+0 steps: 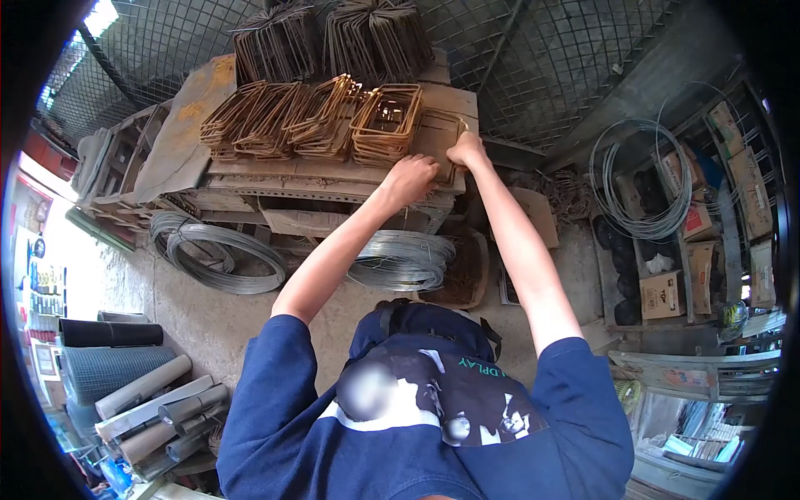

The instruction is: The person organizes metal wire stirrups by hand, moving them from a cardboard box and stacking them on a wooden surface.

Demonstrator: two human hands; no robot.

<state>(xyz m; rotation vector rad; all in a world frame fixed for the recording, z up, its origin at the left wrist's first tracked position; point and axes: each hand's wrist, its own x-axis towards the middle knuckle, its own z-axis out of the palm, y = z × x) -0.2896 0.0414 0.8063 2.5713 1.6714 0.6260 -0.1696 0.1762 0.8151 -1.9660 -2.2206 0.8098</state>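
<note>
My right hand [467, 150] pinches the far corner of a rusty rectangular rebar stirrup [440, 133] that lies flat on the wooden workbench [275, 179]. My left hand [412, 177] is curled into a fist on the near side of the same stirrup, at the bench's front edge. What lies under its fingers is hidden. Just left of my hands stands a stack of finished stirrups [387, 125], with more rows of them [267, 117] leaning along the bench. Darker bundles [333, 42] are piled at the back.
Coils of grey wire lie on the floor under the bench [225, 258] [400, 260]. Another coil [642, 183] hangs at the right by shelves of cardboard boxes [662, 293]. Rolled mesh and pipes [142, 392] lie lower left. Wire fencing [542, 50] closes the back.
</note>
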